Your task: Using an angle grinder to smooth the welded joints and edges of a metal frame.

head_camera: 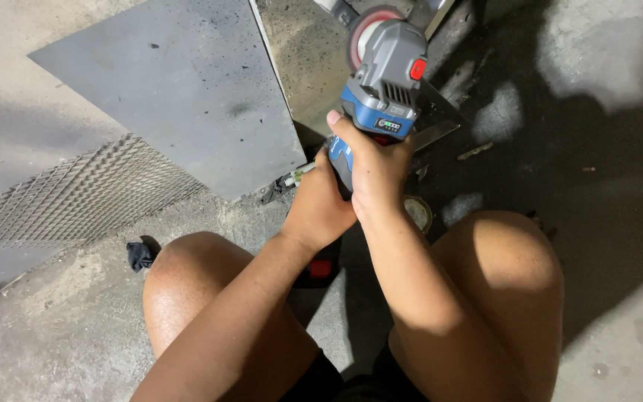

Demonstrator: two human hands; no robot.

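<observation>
I hold a blue and grey cordless angle grinder [385, 82] in front of me, its disc [366, 30] pointing away, low over the concrete floor. My right hand [372, 167] is wrapped around the grinder's body, thumb up along its blue part. My left hand [316, 207] grips the lower handle from the left, just under the right hand. A thin side handle or tool [292, 179] sticks out to the left of my left hand. The battery end [320, 268] with a red patch shows between my forearms.
A flat grey metal sheet [180, 82] lies on the floor at the left. A piece of expanded metal mesh [68, 197] lies beside it. A dark rag [141, 254] sits by my left knee. A metal angle strip [437, 134] lies under the grinder.
</observation>
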